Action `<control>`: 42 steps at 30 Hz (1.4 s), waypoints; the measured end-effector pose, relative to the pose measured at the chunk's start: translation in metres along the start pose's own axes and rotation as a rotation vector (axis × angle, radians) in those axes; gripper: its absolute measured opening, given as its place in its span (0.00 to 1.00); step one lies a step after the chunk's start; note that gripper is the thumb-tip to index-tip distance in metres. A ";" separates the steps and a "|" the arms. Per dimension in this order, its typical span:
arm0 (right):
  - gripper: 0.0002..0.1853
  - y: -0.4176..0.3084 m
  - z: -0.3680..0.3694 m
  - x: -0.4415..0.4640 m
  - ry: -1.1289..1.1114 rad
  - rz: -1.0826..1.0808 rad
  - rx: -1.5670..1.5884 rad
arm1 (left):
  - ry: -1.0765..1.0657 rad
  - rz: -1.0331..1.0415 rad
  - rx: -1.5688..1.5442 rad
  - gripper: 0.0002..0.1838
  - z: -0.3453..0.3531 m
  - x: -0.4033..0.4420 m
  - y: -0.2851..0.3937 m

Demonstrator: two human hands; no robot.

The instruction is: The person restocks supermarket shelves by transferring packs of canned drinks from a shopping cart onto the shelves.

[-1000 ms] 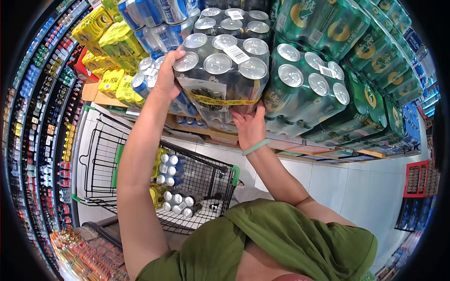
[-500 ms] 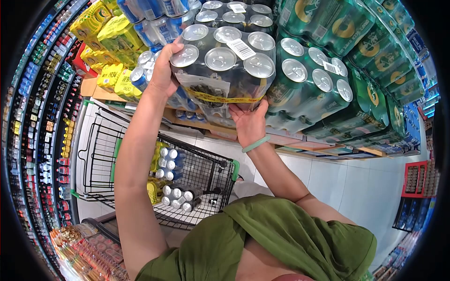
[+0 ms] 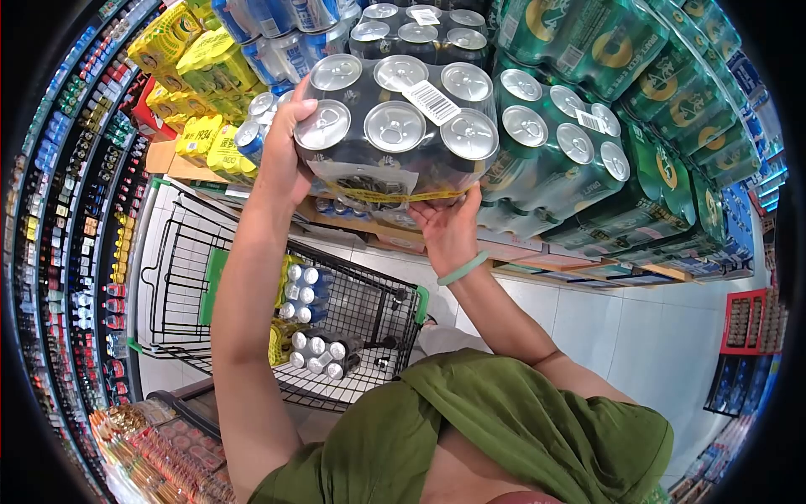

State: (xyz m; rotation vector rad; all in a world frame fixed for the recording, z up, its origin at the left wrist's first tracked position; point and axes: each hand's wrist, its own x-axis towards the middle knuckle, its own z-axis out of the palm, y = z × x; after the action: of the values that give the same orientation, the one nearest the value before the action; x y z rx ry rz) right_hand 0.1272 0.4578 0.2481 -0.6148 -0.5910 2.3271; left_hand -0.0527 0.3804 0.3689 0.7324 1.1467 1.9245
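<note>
Head view, held pack: silver-lidded six-pack of black cans in clear film (image 3: 396,139), raised at the front of the display, just beside a film-wrapped six-pack of green cans (image 3: 558,139); whether its base rests on anything is hidden.
Left hand (image 3: 287,155): clasped around the pack's left end, thumb at the upper edge, probably to steady it sideways.
Right hand (image 3: 451,231): cupped palm-up against the lower front edge, fingers partly hidden, thumb raised; apparently bearing weight from below.
Yellow printed tape (image 3: 437,198): runs across the pack's front, seemingly to fasten a translucent pouch (image 3: 367,179) there.
Black wire shopping cart with green corners (image 3: 421,304): below the hands; wrapped packs sit grouped, lids upward, presumably for stability.
</note>
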 end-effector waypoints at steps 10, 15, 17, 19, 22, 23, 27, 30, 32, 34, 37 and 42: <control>0.34 -0.003 -0.004 -0.022 -0.010 0.036 -0.033 | 0.122 0.035 -0.050 0.35 0.013 -0.050 0.001; 0.33 -0.009 -0.012 -0.042 -0.030 0.052 -0.090 | 0.256 0.134 -0.076 0.32 0.019 -0.091 -0.023; 0.32 -0.013 -0.012 -0.051 -0.001 0.052 -0.103 | 0.297 0.124 0.013 0.35 0.023 -0.111 -0.028; 0.27 -0.013 -0.021 -0.061 0.067 0.075 -0.114 | 0.315 0.148 0.055 0.39 0.035 -0.129 -0.035; 0.24 -0.005 -0.044 -0.061 0.161 0.078 -0.198 | 0.367 0.165 0.150 0.45 0.048 -0.159 -0.046; 0.23 -0.007 -0.046 -0.065 0.196 0.098 -0.205 | 0.391 0.149 0.203 0.45 0.052 -0.167 -0.048; 0.25 -0.007 -0.057 -0.072 0.197 0.176 -0.036 | 0.347 0.217 0.332 0.46 0.072 -0.196 -0.052; 0.29 -0.017 -0.042 -0.084 0.226 0.250 -0.026 | 0.384 0.212 0.471 0.48 0.080 -0.218 -0.054; 0.31 -0.018 -0.038 -0.091 0.240 0.290 -0.022 | 0.299 0.325 0.718 0.53 0.072 -0.229 -0.058; 0.31 -0.018 -0.035 -0.095 0.206 0.285 -0.060 | 0.281 0.330 0.877 0.61 0.063 -0.244 -0.062; 0.31 -0.021 -0.031 -0.100 0.164 0.277 -0.112 | 0.294 0.268 0.707 0.68 0.067 -0.261 -0.067; 0.31 -0.021 -0.018 -0.094 0.090 0.270 -0.205 | 0.237 0.265 1.026 0.68 0.055 -0.285 -0.061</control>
State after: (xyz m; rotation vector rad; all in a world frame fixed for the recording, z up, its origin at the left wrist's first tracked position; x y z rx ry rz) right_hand 0.2113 0.4122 0.2707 -0.9407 -0.7506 2.4890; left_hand 0.1640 0.1860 0.3128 1.2376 2.3267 1.5531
